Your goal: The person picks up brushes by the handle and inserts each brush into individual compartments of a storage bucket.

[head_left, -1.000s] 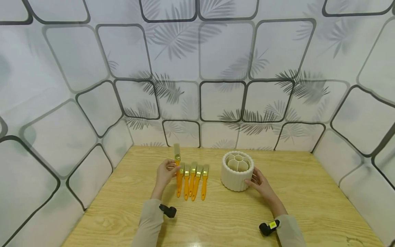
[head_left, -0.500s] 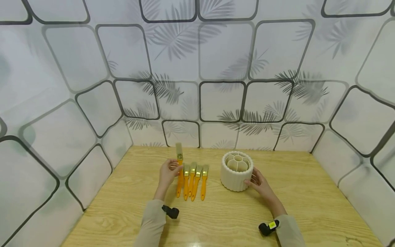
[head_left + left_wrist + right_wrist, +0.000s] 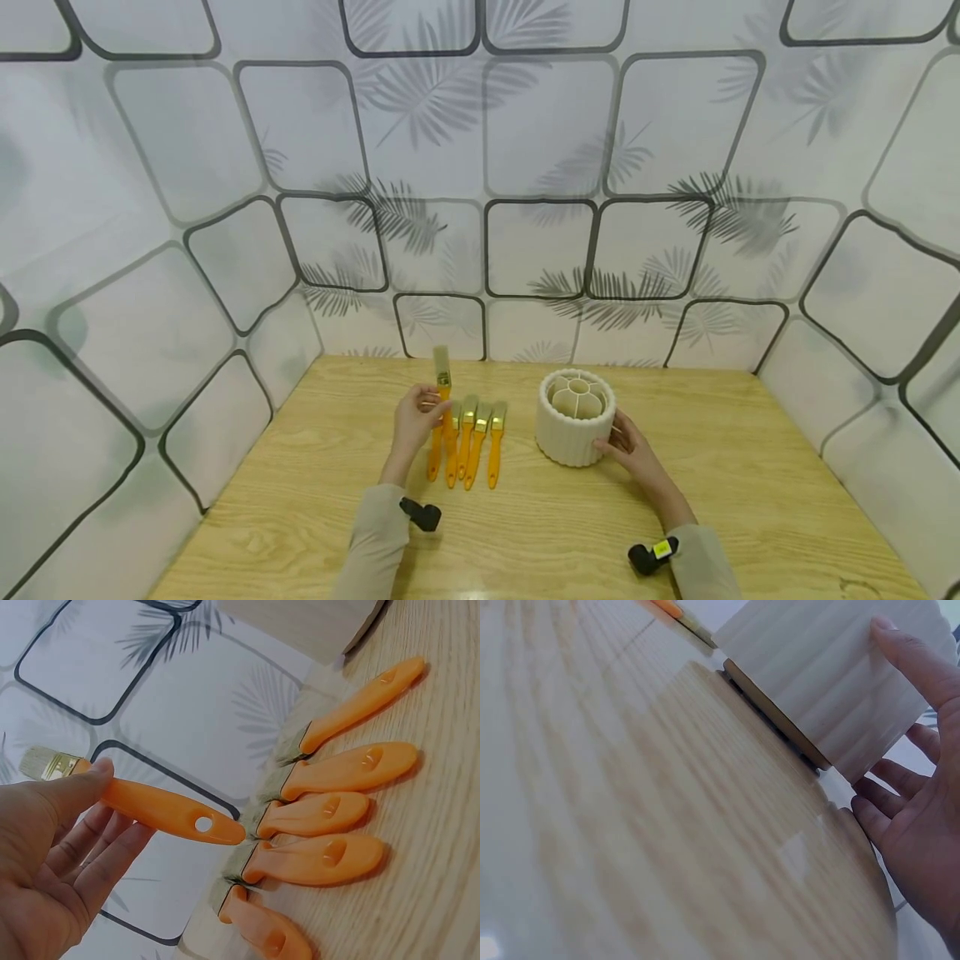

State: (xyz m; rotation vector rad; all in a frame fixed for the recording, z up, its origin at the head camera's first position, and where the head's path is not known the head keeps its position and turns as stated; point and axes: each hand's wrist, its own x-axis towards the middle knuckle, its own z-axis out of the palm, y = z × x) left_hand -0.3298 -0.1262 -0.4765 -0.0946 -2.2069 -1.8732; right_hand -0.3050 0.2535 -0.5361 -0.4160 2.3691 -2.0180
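Observation:
My left hand (image 3: 412, 423) pinches a flat paintbrush (image 3: 161, 808) between thumb and fingers, bristles upward, raised over the table. It has an orange handle with a hole in its end and a gold ferrule. Beneath and to its right, several similar paintbrushes (image 3: 478, 433) lie side by side on the table, handles toward me; the raised hand and brush partly cover the leftmost ones. My right hand (image 3: 632, 446) grips the right side of a round, cream, ribbed desk organizer (image 3: 564, 440), its thumb on the near wall. Petal-shaped compartments surround a central ring inside, with nothing standing in them.
The light wood-grain table (image 3: 555, 533) runs back to a patterned wall covering (image 3: 540, 250), which also encloses the left and right sides. A small black camera (image 3: 423, 515) is strapped to the left wrist, another black camera (image 3: 651, 557) to the right.
My left hand has moved a little to the right with the paintbrush, passing over the leftmost brushes on the table. My right hand and the organizer have stayed in place.

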